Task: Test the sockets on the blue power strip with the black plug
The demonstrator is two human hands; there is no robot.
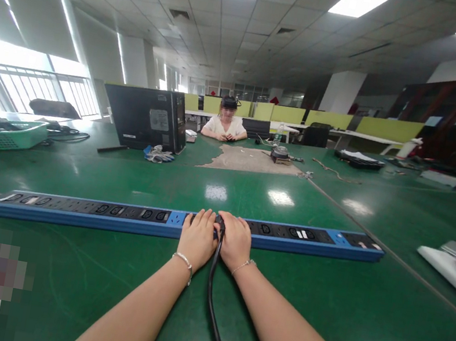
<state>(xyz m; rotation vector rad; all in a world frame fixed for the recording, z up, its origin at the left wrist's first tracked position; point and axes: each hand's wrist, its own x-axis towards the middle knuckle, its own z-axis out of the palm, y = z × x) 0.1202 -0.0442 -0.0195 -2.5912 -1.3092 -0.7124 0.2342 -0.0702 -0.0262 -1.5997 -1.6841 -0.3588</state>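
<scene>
A long blue power strip (82,219) with black socket panels lies across the green table. Over its middle, my left hand (198,239) rests with bent fingers on the strip, just left of a black plug. My right hand (234,241) is closed round the plug at the end of a thick black cable (211,297), right against the strip's sockets. The cable runs down between my forearms to the bottom edge. The plug's front is hidden by my fingers, so how far it sits in a socket cannot be seen.
Behind the strip are a black computer case (144,120), gloves (159,154) and a small round device (280,154). A green basket (26,136) with cables stands left; a white object (452,274) lies right. A person (224,126) sits across the green table (164,180).
</scene>
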